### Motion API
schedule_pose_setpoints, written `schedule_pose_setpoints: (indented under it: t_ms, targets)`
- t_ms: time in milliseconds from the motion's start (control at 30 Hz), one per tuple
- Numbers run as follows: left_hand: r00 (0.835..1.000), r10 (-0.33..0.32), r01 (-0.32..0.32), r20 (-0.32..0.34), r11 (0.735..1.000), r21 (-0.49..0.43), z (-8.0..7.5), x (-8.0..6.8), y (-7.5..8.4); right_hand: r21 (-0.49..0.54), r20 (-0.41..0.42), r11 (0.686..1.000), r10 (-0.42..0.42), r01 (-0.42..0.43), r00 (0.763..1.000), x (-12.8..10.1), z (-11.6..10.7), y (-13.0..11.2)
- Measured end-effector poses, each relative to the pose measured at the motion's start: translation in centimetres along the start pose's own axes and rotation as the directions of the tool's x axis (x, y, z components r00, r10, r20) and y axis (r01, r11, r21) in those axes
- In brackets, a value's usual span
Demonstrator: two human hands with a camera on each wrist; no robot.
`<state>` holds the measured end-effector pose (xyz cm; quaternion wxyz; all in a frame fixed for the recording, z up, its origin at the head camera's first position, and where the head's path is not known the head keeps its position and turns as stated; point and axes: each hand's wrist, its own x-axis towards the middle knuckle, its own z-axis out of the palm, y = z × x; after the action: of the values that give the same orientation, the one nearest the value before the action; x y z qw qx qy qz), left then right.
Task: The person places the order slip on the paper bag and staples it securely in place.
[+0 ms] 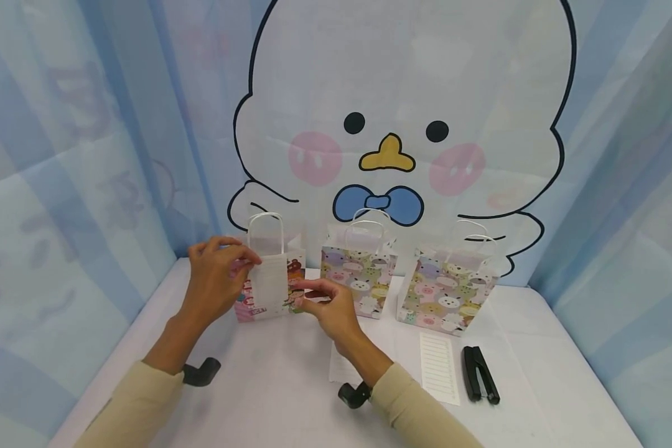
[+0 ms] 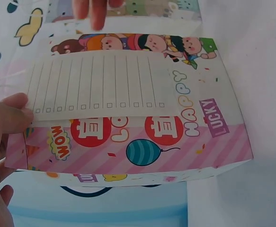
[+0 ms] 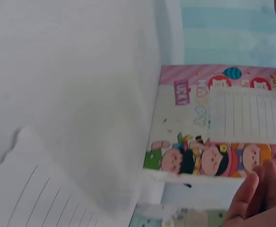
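Observation:
A white ruled checklist slip [image 1: 271, 285] lies flat against the front of a colourful paper gift bag [image 2: 201, 158], which stands at the left with its white handles up. My left hand [image 1: 217, 277] pinches the slip's top left corner against the bag's upper edge, its thumb on the slip and its other fingers partly hidden behind the bag. Just off the bag's right side is my right hand [image 1: 336, 310], fingers loosely extended and nothing held. The right wrist view shows those fingers [image 3: 249, 194] beside the cartoon children printed on the bag.
Two animal-print gift bags stand to the right, one in the middle [image 1: 361, 286] and one farther right [image 1: 447, 292]. A black stapler [image 1: 479, 374] lies near another ruled slip [image 1: 439, 368]. One more slip [image 1: 341, 368] is partly under my right forearm. A printed curtain [image 1: 392, 74] hangs behind.

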<state>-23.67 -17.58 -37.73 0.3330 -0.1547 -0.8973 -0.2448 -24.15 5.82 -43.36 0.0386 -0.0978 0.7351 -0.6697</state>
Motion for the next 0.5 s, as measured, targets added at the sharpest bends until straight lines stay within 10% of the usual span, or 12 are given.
schedule_pose_setpoints:
  t_ms: [500]
  targets:
    - [1.000, 0.003, -0.003, 0.006, 1.000, -0.007, 0.0, 0.2, 0.1, -0.211, -0.044, 0.977, -0.041, 0.031, 0.998, -5.5, -8.3, 0.5]
